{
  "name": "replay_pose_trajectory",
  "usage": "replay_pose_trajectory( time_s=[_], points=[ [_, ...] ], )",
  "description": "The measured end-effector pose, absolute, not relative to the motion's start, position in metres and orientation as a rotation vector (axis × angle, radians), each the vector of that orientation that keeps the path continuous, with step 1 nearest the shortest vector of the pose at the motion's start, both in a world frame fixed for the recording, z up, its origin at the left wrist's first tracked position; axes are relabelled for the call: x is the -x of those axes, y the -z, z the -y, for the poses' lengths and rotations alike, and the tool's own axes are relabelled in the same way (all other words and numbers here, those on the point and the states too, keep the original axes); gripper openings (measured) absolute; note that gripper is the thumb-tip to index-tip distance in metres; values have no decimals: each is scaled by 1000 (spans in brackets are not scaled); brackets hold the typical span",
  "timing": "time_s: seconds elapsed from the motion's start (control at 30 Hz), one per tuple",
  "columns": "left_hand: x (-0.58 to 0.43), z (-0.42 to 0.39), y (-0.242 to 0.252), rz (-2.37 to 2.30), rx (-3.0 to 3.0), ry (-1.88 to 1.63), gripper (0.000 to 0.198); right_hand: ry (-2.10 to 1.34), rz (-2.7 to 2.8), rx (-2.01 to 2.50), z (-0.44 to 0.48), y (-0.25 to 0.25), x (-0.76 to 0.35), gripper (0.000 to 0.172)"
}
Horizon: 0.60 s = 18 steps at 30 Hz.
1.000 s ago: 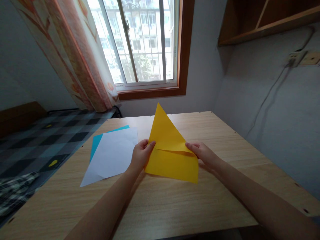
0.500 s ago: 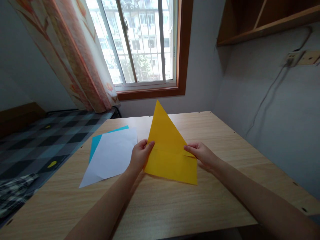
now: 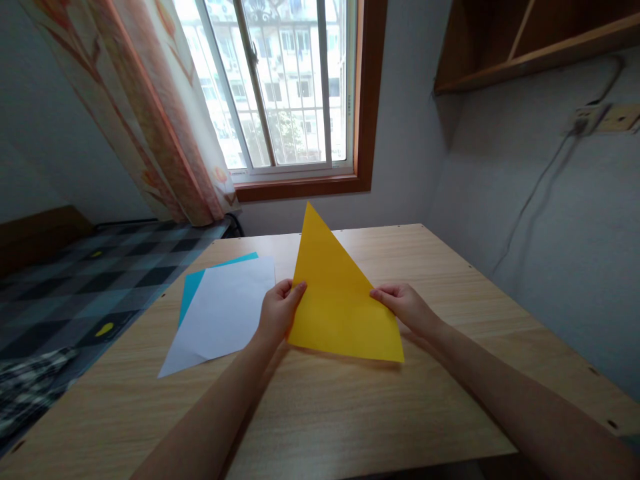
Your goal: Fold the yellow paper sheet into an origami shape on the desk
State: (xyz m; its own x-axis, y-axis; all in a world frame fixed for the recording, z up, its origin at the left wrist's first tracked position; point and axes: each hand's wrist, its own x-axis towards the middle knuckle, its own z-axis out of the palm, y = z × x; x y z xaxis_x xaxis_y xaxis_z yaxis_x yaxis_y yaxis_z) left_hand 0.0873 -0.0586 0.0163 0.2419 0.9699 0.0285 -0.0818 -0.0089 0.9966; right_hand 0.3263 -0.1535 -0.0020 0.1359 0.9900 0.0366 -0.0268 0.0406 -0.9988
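A yellow paper (image 3: 337, 300), folded into a triangle, is held tilted up above the wooden table (image 3: 350, 413), its sharp tip pointing toward the window. My left hand (image 3: 277, 312) pinches its left edge, thumb on the front face. My right hand (image 3: 407, 308) pinches its right edge. To the left a white sheet (image 3: 225, 310) lies flat on the table, partly covering a blue sheet (image 3: 193, 285).
A bed with a dark checked cover (image 3: 75, 287) stands left of the table. A window (image 3: 280, 87) with a flowered curtain (image 3: 150, 113) is behind. A wooden shelf (image 3: 530, 47) and a wall socket with a cable (image 3: 585, 120) are on the right wall.
The upper flap of the yellow paper has come down onto the lower part, so the open gap between the layers is gone and the sheet now shows as one flat triangle.
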Motion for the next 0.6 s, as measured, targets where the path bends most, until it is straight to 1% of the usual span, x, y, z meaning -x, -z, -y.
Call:
replay_pose_trajectory(
  time_s=[0.1,0.37,0.6],
  points=[
    [-88,59,-15,-938,-1249,-1078,40,-1081,1099,1240,153,1,-329,38],
    [-84,55,-16,-930,-1150,-1136,41,-1115,1071,1200,149,6,-329,33],
    [-85,57,-16,-930,-1138,-1150,41,-1022,1166,1359,148,6,-339,42]
  ],
)
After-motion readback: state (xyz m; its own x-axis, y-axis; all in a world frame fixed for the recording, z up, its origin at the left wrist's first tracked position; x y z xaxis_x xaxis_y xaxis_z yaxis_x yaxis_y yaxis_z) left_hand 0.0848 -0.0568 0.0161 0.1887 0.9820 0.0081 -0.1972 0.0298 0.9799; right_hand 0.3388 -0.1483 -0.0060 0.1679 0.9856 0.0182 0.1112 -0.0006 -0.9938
